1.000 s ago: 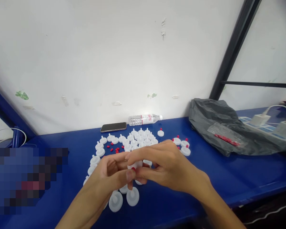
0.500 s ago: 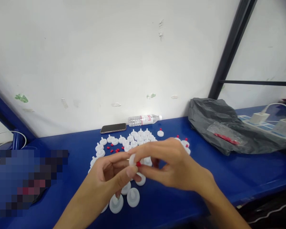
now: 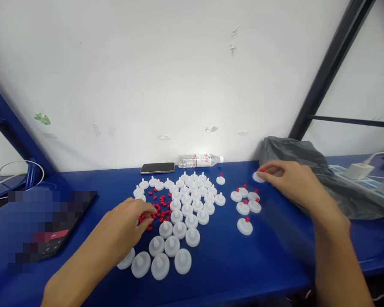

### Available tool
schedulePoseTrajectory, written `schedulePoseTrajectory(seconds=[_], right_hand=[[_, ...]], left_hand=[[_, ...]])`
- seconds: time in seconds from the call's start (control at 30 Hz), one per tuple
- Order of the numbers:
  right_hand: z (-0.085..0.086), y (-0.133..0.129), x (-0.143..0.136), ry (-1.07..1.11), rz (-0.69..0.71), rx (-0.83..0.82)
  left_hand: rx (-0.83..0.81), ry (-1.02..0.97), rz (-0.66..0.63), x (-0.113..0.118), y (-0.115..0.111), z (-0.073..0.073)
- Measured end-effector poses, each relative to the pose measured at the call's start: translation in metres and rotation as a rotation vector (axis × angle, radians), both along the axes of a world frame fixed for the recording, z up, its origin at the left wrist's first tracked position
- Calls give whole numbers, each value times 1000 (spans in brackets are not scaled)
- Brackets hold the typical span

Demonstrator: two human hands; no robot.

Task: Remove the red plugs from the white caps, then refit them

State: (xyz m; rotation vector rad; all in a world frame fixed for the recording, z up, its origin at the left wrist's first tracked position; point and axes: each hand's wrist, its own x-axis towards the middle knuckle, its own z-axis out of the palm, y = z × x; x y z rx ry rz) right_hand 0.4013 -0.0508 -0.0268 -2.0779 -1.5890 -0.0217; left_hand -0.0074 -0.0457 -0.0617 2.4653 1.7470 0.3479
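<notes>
At the right, my right hand (image 3: 283,177) pinches a white cap with a red tip (image 3: 258,177) near the black plastic bag. My left hand (image 3: 128,224) reaches into the small red pieces (image 3: 162,204), its thumb and fingertips curled together among them; whether a piece is between them is hidden. White spouted caps (image 3: 192,221) without red tips stand around the red pieces in a broad cluster. Several white caps with red tips (image 3: 245,226) form a smaller group left of my right hand.
Against the wall lie a phone (image 3: 157,168) and a clear bottle (image 3: 200,160). A black plastic bag (image 3: 294,155) and a power strip with plugs (image 3: 358,170) are at the right. A dark, partly pixelated object (image 3: 73,226) lies left.
My hands have parted from the cap and red piece they held together. The right has carried a red-tipped cap to the far right; the left has moved left and down onto the red pieces.
</notes>
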Motion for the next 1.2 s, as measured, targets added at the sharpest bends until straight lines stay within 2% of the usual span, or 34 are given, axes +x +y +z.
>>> schedulePoseTrajectory(seconds=[0.13,0.23,0.33,0.4,0.53,0.6,0.7,0.77,0.83,1.03,1.2], right_hand=[[-16,5,28,-10,51,-154],[-25,9,34,8,104,-250],[-26,10,32,25,144,-320],[-21,8,27,8,105,-306],[-1,-7,-1,-74,-40,-94],[8,-17,-27,-30,65,-13],[13,-28,-73,54,345,-81],[9,-29,-101,29,429,-154],[2,-27,-120,14,452,-171],[-15,-21,-136,-76,494,-231],[-19,-21,-139,-64,520,-228]], left_hand=[[2,58,4,10,-4,0],[-47,91,-18,17,-6,1],[-110,129,2,24,-6,2],[-125,144,18,28,-6,1],[-133,153,29,31,-4,-1],[-139,159,27,31,-4,-2],[-142,169,22,31,-4,-2],[-131,173,21,30,-5,-1],[-110,172,24,29,-5,1],[-15,107,57,23,-6,8],[161,-94,-64,25,-12,8]])
